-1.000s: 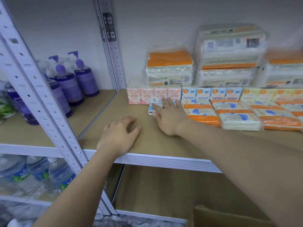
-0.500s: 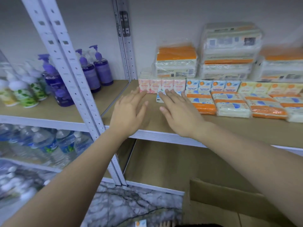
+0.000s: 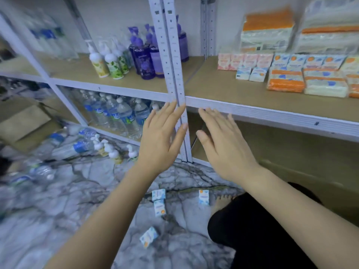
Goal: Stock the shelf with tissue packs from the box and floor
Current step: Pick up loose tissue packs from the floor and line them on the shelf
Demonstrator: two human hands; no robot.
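From the head camera, the left hand [image 3: 162,138] and right hand [image 3: 223,144] hang flat and empty, fingers spread, palms down, in front of the white metal shelf edge [image 3: 272,115]. Four small blue-and-white tissue packs [image 3: 159,207] lie on the grey marbled floor [image 3: 77,191] below the forearms. Two more small blue-and-white packs [image 3: 250,73] stand on the wooden shelf board [image 3: 223,88], just beside orange-and-white wrapped tissue bundles [image 3: 285,80].

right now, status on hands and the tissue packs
Both hands empty: left hand, right hand, open, below the shelf edge. Four small tissue packs on the floor, nearest. Nothing blocking them.
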